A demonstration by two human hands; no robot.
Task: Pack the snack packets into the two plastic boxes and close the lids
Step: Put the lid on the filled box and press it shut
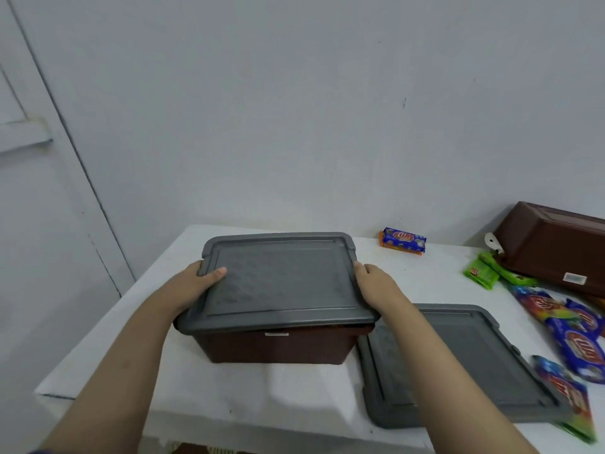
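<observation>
While both hands [196, 283] [376, 283] grip one lidded brown box [278, 347], second grey lid [465, 365] loose, second box [553, 244] tipped.

We get one head view only, close above the counter's [294, 388] near edge, facing forward and down toward its far edge and wall [294, 109].

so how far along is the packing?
Done: nothing is fully closed that I can see. In hand: both hands, left and right, grip the grey lid on the near box; its front edge looks not yet seated. Left: the second box lies tipped at the right, its lid flat on the table, and packets lie loose, one blue packet by the wall.
</observation>
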